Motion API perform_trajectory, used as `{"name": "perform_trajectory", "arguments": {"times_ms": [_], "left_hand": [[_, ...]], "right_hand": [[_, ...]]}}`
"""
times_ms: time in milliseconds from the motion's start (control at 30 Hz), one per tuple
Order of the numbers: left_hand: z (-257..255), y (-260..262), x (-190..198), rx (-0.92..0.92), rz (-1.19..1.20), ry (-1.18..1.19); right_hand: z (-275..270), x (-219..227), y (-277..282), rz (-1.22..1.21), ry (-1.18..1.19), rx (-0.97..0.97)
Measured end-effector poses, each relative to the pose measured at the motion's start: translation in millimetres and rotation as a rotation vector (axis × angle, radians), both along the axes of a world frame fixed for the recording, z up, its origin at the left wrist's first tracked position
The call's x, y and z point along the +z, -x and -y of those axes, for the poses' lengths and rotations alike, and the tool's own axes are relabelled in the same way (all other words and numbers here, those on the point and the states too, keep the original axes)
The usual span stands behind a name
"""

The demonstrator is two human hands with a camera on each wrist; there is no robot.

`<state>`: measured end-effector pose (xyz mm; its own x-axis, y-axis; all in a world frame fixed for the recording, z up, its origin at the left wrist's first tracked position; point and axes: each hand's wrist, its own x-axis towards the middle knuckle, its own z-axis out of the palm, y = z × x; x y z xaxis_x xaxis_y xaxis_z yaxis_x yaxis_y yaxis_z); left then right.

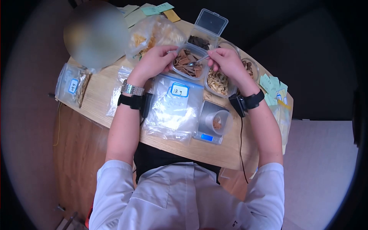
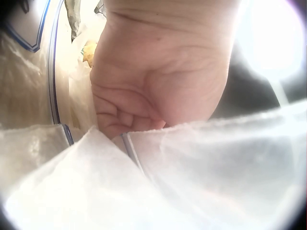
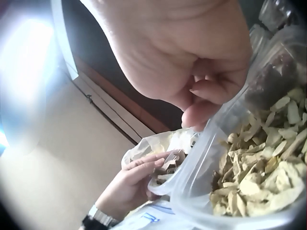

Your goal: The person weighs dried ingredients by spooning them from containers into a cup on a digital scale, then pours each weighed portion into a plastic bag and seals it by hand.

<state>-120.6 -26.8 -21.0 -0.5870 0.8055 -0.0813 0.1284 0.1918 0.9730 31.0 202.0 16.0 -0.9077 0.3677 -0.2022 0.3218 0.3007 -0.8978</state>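
Note:
My left hand point(image 1: 155, 62) holds the near-left side of a clear plastic tub point(image 1: 189, 78) of brown bark pieces point(image 1: 183, 60). In the left wrist view, clear plastic bags cover this hand's fingertips. Between right thumb and fingers, my right hand point(image 1: 229, 63) pinches the handle of a metal spoon point(image 1: 202, 58), its bowl down among the bark pieces. Below the right hand stands a tub of pale sliced roots point(image 3: 259, 177). Closer to me, a plastic cup point(image 1: 221, 122) with a few reddish-brown bits sits on a digital scale point(image 1: 204, 137) with a lit blue display.
A zip bag labelled 18 g point(image 1: 174, 111) lies before the tub. At left are a filled labelled bag point(image 1: 73, 86) and a large bag of yellowish pieces point(image 1: 163, 32). An open-lidded box of dark pieces point(image 1: 198, 42) stands behind; green paper notes point(image 1: 271, 86) lie right.

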Motion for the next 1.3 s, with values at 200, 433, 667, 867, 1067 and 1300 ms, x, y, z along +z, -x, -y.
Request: {"name": "perform_trajectory", "arguments": {"times_ms": [200, 433, 667, 867, 1067, 1300], "left_hand": [[-1.1, 1.0, -0.4, -0.008, -0.008, 0.014], [1.5, -3.0, 5.5, 0.01, 0.003, -0.007], [-0.2, -1.5, 2.4, 0.01, -0.001, -0.009], [-0.3, -1.0, 2.5, 0.004, 0.003, -0.004], [-0.1, -0.9, 2.1, 0.002, -0.003, 0.013], [-0.6, 0.1, 0.4, -0.002, 0.003, 0.012]], "right_hand": [[4.2, 5.2, 1.8, 0.08, 0.043, -0.026], [-1.6, 4.3, 3.1, 0.116, 0.119, -0.035], [-1.7, 4.1, 1.6, 0.098, 0.255, -0.069], [-6.4, 5.6, -0.1, 0.082, 0.301, -0.085], [-11.0, 4.3, -2.9, 0.076, 0.331, -0.112], [-13.8, 3.9, -4.9, 0.053, 0.347, -0.142]]}}
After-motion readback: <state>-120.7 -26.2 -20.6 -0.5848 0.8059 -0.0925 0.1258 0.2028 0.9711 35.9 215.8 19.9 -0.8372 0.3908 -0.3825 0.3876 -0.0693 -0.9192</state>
